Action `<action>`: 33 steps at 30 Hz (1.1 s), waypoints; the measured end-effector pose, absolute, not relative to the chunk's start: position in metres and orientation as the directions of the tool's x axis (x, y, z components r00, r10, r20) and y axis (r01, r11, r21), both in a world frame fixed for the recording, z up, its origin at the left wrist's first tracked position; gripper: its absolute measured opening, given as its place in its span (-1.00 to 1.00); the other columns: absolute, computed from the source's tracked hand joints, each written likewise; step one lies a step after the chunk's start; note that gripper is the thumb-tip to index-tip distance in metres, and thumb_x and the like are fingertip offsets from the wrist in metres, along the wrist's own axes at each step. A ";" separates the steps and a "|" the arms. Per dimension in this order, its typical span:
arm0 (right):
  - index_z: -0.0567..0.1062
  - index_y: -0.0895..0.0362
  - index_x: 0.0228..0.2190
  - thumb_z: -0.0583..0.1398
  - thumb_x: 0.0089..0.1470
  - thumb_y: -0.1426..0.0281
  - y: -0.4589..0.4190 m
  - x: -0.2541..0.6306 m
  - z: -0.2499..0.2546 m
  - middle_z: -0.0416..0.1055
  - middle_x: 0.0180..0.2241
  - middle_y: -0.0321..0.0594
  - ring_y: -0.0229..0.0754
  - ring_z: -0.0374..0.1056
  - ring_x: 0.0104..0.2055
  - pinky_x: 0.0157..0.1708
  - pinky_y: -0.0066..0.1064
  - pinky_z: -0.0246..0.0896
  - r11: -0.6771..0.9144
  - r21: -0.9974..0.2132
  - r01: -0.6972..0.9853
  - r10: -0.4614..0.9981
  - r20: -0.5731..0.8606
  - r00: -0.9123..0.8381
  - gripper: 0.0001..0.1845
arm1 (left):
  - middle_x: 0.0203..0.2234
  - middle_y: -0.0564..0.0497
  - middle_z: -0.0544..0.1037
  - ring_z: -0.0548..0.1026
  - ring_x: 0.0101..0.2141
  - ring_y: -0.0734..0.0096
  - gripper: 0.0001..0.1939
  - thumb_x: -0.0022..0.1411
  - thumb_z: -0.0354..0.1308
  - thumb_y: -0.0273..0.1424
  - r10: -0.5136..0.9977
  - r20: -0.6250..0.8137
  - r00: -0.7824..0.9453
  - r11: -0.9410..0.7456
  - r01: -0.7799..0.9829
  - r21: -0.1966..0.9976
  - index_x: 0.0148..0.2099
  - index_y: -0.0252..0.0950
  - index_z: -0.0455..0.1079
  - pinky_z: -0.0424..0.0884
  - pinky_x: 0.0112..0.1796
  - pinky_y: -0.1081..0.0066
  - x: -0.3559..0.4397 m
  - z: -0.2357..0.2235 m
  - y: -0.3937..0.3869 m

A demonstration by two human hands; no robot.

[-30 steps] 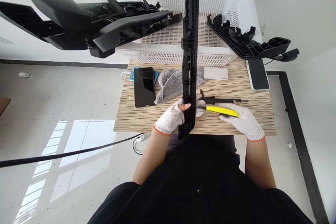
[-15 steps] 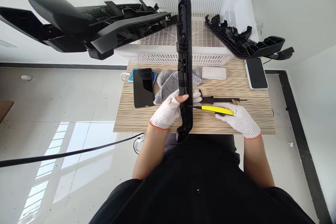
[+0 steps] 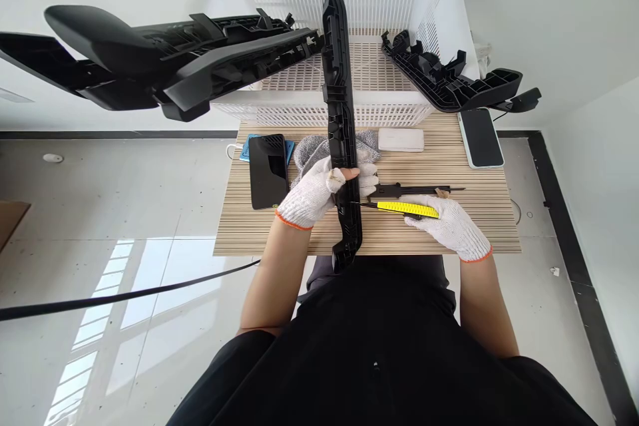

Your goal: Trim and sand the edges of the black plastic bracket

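Above the table, the left hand clasped a black part, the right hand gripped a yellow-handled tool; work appeared unfinished, remainder undeterminable.

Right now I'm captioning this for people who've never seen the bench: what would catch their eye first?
Probably the yellow knife in the right hand, its blade at the long black part that the left hand grips over the table. Next, the white basket behind, with bulky black parts jutting out at left.
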State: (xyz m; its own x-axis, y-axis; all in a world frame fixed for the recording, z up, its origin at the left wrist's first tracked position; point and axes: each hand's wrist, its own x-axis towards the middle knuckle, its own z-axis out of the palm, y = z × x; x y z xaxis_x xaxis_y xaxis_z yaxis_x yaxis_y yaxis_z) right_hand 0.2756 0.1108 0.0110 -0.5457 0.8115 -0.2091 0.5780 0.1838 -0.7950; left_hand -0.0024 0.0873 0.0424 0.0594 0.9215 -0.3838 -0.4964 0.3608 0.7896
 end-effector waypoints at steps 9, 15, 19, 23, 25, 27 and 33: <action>0.65 -0.11 0.08 0.34 0.19 0.12 0.112 0.275 0.010 0.66 0.01 -0.34 -0.01 0.59 0.05 0.35 -0.07 0.28 0.239 -0.785 0.572 0.805 -0.170 -0.568 -0.57 | -0.14 -0.13 0.69 0.71 -0.19 0.09 -0.49 0.03 0.58 -0.34 0.934 -0.343 0.103 0.351 -0.452 0.820 0.00 -0.31 0.49 0.67 -0.01 -0.01 -0.003 0.040 0.087; 0.64 -0.14 0.09 0.33 0.20 0.10 0.113 0.275 0.009 0.65 0.05 -0.36 0.01 0.57 0.10 0.33 -0.05 0.31 0.227 -0.778 0.586 0.804 -0.190 -0.564 -0.57 | -0.01 -0.16 0.68 0.70 -0.03 -0.03 -0.45 0.20 0.46 -0.08 0.947 -0.318 0.051 0.302 -0.490 0.818 0.11 -0.28 0.51 0.65 0.06 -0.01 -0.002 0.039 0.084; 0.66 -0.13 0.06 0.34 0.18 0.13 0.113 0.272 0.012 0.66 0.03 -0.35 0.00 0.58 0.09 0.31 -0.08 0.33 0.208 -0.790 0.577 0.796 -0.207 -0.569 -0.58 | 0.01 -0.14 0.69 0.68 0.03 -0.03 -0.48 0.25 0.38 -0.03 0.933 -0.361 -0.008 0.303 -0.525 0.795 0.11 -0.26 0.53 0.63 0.09 0.00 0.001 0.037 0.080; 0.65 -0.11 0.08 0.35 0.17 0.13 0.114 0.269 0.013 0.66 0.01 -0.35 -0.06 0.61 0.01 0.18 -0.20 0.46 0.145 -0.815 0.561 0.823 -0.215 -0.525 -0.55 | -0.06 -0.13 0.72 0.68 0.03 -0.05 -0.55 0.24 0.36 -0.08 0.914 -0.403 -0.036 0.322 -0.540 0.778 0.03 -0.28 0.56 0.62 0.10 -0.01 0.005 0.036 0.074; 0.65 -0.11 0.09 0.35 0.17 0.14 0.114 0.269 0.013 0.65 0.04 -0.35 -0.06 0.59 0.05 0.19 -0.22 0.45 0.142 -0.820 0.555 0.828 -0.209 -0.520 -0.55 | -0.10 -0.15 0.73 0.67 0.04 -0.09 -0.56 0.21 0.37 -0.10 0.911 -0.411 -0.036 0.321 -0.564 0.761 -0.01 -0.30 0.56 0.61 0.10 -0.02 0.006 0.034 0.071; 0.66 -0.12 0.07 0.36 0.15 0.15 0.114 0.270 0.014 0.64 0.05 -0.35 -0.04 0.58 0.08 0.18 -0.22 0.47 0.151 -0.811 0.565 0.797 -0.239 -0.555 -0.56 | -0.10 -0.19 0.73 0.66 0.06 -0.15 -0.54 0.16 0.39 -0.10 0.910 -0.413 -0.018 0.322 -0.595 0.736 -0.03 -0.31 0.57 0.60 0.10 -0.05 0.006 0.029 0.068; 0.66 -0.09 0.08 0.36 0.15 0.16 0.115 0.272 0.018 0.67 -0.01 -0.31 -0.02 0.61 -0.01 0.12 -0.18 0.51 0.156 -0.788 0.596 0.782 -0.270 -0.562 -0.55 | -0.05 -0.25 0.70 0.58 0.16 -0.22 -0.46 0.09 0.39 -0.13 0.918 -0.395 0.027 0.312 -0.666 0.678 0.05 -0.32 0.55 0.56 0.14 -0.12 0.005 0.017 0.059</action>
State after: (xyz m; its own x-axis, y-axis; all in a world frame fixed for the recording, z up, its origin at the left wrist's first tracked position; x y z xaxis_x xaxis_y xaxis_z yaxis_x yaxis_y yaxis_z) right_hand 0.2722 0.1147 0.0180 -0.5617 0.7820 -0.2702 0.5957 0.1556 -0.7880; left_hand 0.0051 0.0587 0.0167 0.0274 0.9183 -0.3949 -0.6656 0.3115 0.6782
